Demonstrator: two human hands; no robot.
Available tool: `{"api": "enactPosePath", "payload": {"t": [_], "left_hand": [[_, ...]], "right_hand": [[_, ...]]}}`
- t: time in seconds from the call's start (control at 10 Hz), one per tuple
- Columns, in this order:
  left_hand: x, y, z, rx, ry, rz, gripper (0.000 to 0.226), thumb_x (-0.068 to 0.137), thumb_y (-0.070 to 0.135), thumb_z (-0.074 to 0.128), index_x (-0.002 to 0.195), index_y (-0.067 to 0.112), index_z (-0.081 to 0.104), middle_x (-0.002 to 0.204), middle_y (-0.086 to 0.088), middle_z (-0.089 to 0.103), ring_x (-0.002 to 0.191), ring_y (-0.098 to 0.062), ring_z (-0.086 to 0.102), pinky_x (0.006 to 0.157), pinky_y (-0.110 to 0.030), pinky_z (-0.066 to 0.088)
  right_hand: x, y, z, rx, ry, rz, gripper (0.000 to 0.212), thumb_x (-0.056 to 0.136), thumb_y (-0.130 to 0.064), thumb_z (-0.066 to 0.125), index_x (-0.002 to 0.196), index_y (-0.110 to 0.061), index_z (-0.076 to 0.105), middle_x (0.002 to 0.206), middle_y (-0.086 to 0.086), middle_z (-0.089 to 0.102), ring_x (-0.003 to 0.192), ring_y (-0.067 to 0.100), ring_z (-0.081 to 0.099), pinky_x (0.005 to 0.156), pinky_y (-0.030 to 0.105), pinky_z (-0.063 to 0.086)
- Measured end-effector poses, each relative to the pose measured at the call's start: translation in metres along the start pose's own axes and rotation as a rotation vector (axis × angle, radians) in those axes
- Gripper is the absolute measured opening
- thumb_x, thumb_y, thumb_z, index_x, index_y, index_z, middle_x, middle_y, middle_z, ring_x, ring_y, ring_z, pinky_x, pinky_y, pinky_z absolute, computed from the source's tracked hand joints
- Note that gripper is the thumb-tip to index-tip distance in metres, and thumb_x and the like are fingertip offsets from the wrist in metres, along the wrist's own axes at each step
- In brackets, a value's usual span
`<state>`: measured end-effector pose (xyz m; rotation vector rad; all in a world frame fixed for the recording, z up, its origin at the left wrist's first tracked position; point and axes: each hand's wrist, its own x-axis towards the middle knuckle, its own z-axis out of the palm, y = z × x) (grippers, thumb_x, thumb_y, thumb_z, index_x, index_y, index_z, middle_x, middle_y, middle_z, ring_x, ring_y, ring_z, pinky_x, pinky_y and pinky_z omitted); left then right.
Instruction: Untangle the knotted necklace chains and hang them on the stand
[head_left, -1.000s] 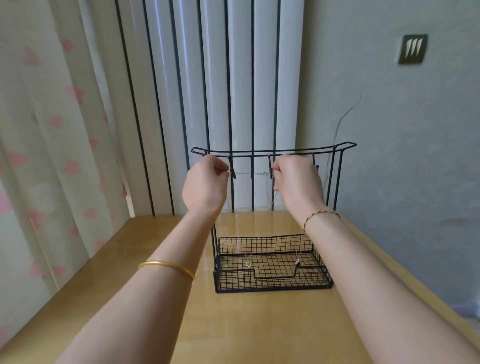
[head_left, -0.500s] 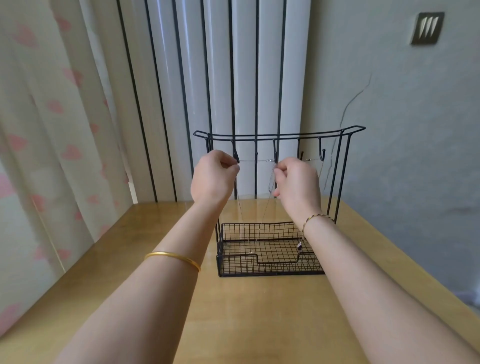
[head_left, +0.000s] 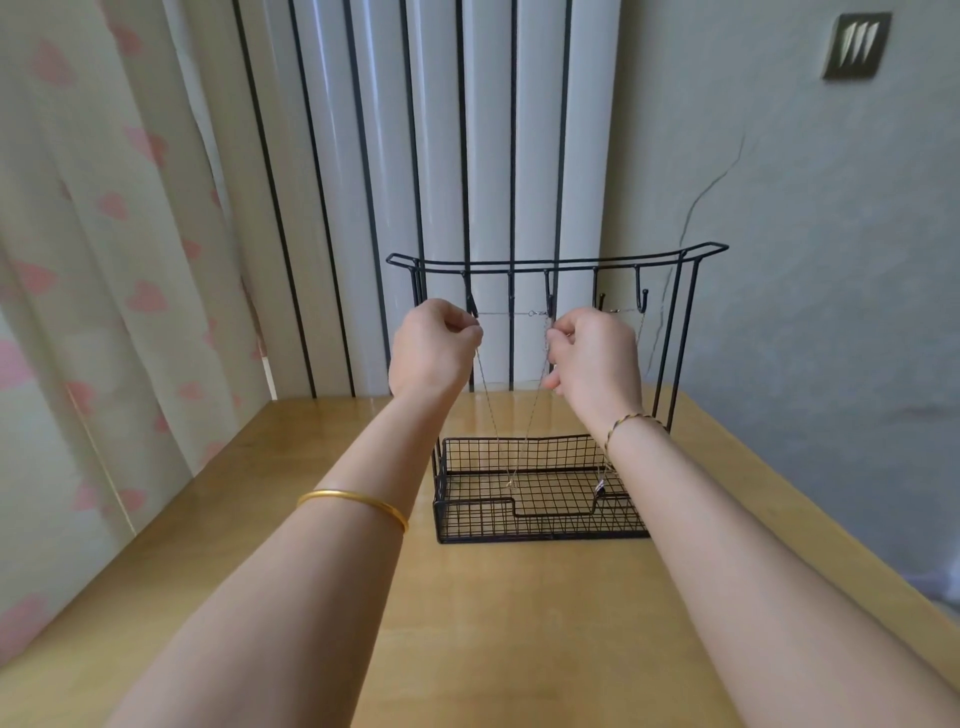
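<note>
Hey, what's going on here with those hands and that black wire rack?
A person is hanging a thin necklace chain on the black wire stand, which sits on a wooden table. The left hand and right hand each pinch it just below two neighbouring hooks, with its top stretched between them and its loop hanging below. A second necklace hangs from hooks further right.

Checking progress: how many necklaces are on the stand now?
2. The first chain spans two hooks between the left hand and right hand, both pinching it. The second chain hangs from hooks farther right, partly behind that hand. Others may be hidden.
</note>
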<state>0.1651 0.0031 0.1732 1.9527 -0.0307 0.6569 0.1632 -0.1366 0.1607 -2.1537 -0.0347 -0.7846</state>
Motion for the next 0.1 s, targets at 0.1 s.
{"api": "enactPosePath", "payload": {"t": [0.1], "left_hand": [[-0.0031,-0.0014,0.0001,0.017,0.004,-0.004,0.007,0.085,0.016,0.059,0.088,0.021,0.062,0.09,0.001,0.067,0.088,-0.021,0.065,0.077,-0.044,0.057]], "right_hand": [[-0.0037,-0.0006,-0.0041,0.002,-0.052,0.013,0.024,0.094,-0.015,0.046,0.093,0.001,0.063,0.074,0.018,0.069,0.049,0.017,0.064,0.064,0.041,0.058]]}}
